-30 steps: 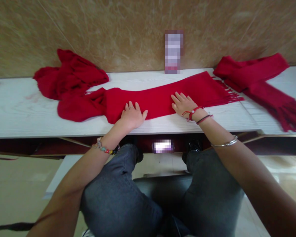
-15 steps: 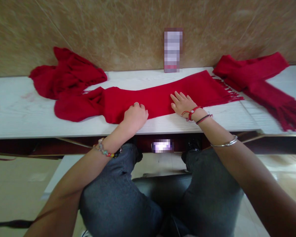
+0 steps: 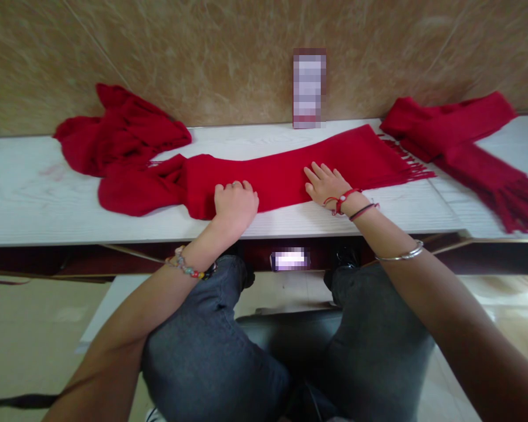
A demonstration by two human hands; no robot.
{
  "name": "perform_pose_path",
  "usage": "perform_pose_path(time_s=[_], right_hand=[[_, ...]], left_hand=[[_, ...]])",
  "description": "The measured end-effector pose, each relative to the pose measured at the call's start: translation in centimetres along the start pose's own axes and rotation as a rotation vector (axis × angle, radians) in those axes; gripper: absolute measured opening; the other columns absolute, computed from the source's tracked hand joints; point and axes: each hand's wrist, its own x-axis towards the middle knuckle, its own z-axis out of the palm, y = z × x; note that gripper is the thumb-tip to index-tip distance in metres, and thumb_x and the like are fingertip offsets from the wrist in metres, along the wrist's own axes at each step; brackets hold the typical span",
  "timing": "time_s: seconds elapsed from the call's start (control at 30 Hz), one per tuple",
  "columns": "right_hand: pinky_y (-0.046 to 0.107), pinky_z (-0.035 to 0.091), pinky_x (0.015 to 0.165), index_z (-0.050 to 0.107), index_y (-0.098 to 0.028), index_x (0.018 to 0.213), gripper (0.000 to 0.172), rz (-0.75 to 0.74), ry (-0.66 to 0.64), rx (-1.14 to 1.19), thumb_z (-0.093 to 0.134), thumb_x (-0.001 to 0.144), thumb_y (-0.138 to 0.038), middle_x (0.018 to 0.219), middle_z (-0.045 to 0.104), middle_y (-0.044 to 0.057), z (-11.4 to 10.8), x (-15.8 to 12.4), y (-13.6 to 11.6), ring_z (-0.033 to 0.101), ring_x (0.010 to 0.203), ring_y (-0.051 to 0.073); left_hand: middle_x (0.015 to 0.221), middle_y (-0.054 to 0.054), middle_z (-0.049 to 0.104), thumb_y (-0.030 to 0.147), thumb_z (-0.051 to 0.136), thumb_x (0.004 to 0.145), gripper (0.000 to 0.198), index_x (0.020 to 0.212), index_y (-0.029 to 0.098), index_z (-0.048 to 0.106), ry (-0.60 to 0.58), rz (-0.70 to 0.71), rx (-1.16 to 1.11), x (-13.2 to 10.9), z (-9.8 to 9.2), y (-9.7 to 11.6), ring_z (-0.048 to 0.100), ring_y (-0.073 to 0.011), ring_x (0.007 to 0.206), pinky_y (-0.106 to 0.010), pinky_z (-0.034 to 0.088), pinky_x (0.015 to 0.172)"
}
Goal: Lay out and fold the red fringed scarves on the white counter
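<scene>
A long red scarf (image 3: 286,170) lies stretched across the white table (image 3: 35,199), its fringe at the right end and its left end bunched. My left hand (image 3: 234,204) rests on the scarf's near edge at the middle, fingers curled down onto the cloth. My right hand (image 3: 328,184) lies flat on the scarf further right, fingers spread and stretched out.
A crumpled red scarf (image 3: 118,132) sits at the back left and a folded red scarf (image 3: 462,143) with fringe at the right. A blurred upright box (image 3: 308,88) stands against the tan wall. My knees in grey jeans are below the table edge.
My left hand's fingers have curled in from flat to bent on the scarf's near edge. The right hand has stayed in place.
</scene>
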Motion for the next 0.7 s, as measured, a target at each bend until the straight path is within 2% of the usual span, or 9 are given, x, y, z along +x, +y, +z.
perform_pose_path(time_s=[0.03, 0.1, 0.2, 0.27, 0.4, 0.57, 0.63, 0.7], right_hand=[[0.055, 0.027, 0.105, 0.034, -0.008, 0.141, 0.054, 0.004, -0.009, -0.003, 0.029, 0.091, -0.029, 0.149, 0.029, 0.017, -0.1, 0.0, 0.0, 0.028, 0.135, 0.034], [0.054, 0.026, 0.106, 0.032, -0.008, 0.142, 0.055, 0.015, -0.033, -0.010, 0.029, 0.092, -0.029, 0.150, 0.027, 0.017, -0.3, 0.0, -0.2, 0.027, 0.136, 0.033], [0.053, 0.025, 0.107, 0.030, -0.007, 0.143, 0.056, 0.025, -0.059, -0.023, 0.028, 0.092, -0.028, 0.151, 0.024, 0.017, -0.4, 0.0, -0.3, 0.025, 0.136, 0.033], [0.053, 0.025, 0.107, 0.029, -0.007, 0.144, 0.056, 0.021, -0.062, -0.031, 0.027, 0.092, -0.028, 0.151, 0.024, 0.017, -0.5, -0.1, -0.3, 0.024, 0.137, 0.033], [0.053, 0.025, 0.106, 0.029, -0.008, 0.144, 0.055, 0.016, -0.059, -0.032, 0.027, 0.092, -0.027, 0.151, 0.024, 0.017, -0.5, -0.2, -0.3, 0.024, 0.137, 0.033], [0.053, 0.027, 0.106, 0.032, -0.009, 0.143, 0.055, 0.027, -0.040, -0.022, 0.028, 0.091, -0.026, 0.150, 0.027, 0.015, -0.5, -0.1, -0.5, 0.027, 0.136, 0.032], [0.053, 0.028, 0.106, 0.034, -0.010, 0.142, 0.054, 0.030, -0.039, -0.018, 0.029, 0.091, -0.026, 0.150, 0.028, 0.015, -0.5, -0.1, -0.6, 0.028, 0.135, 0.032], [0.053, 0.028, 0.106, 0.034, -0.010, 0.142, 0.054, 0.039, -0.047, -0.013, 0.030, 0.090, -0.027, 0.150, 0.029, 0.015, -0.5, 0.0, -0.6, 0.029, 0.135, 0.032]], left_hand=[[0.122, -0.022, 0.057, 0.025, 0.026, 0.093, 0.047, 0.125, 0.003, 0.052, 0.029, 0.073, -0.019, 0.0, 0.2, 0.2, 0.053, -0.0312, 0.116, -0.048, 0.036, 0.097], [0.139, -0.019, 0.043, 0.030, 0.023, 0.095, 0.049, 0.135, 0.008, 0.043, 0.016, 0.180, -0.071, 0.1, 0.7, 0.4, 0.040, -0.0301, 0.129, -0.049, 0.029, 0.105], [0.149, -0.019, 0.028, 0.036, 0.023, 0.096, 0.054, 0.142, 0.008, 0.031, -0.118, 0.142, -0.116, 0.5, 0.9, 0.2, 0.029, -0.0313, 0.136, -0.046, 0.031, 0.105], [0.146, -0.023, 0.030, 0.037, 0.024, 0.096, 0.057, 0.141, 0.003, 0.031, -0.179, 0.068, -0.094, 0.8, 0.8, -0.1, 0.030, -0.0326, 0.135, -0.043, 0.033, 0.105], [0.134, -0.031, 0.043, 0.032, 0.026, 0.095, 0.058, 0.133, -0.011, 0.037, -0.198, -0.047, -0.016, 1.1, 0.2, -0.8, 0.039, -0.0339, 0.130, -0.041, 0.036, 0.103], [0.113, -0.027, 0.061, 0.029, 0.025, 0.094, 0.053, 0.111, -0.006, 0.061, -0.159, -0.142, -0.027, 1.0, -0.2, -0.7, 0.057, -0.0337, 0.111, -0.042, 0.048, 0.088], [0.118, -0.026, 0.059, 0.027, 0.027, 0.093, 0.049, 0.114, -0.004, 0.059, -0.084, -0.122, -0.045, 1.2, 0.0, -0.3, 0.056, -0.0313, 0.113, -0.040, 0.047, 0.090], [0.134, -0.024, 0.047, 0.026, 0.028, 0.093, 0.048, 0.127, -0.002, 0.050, -0.008, -0.017, -0.071, 1.6, 0.4, 0.0, 0.046, -0.0288, 0.125, -0.039, 0.040, 0.100]])
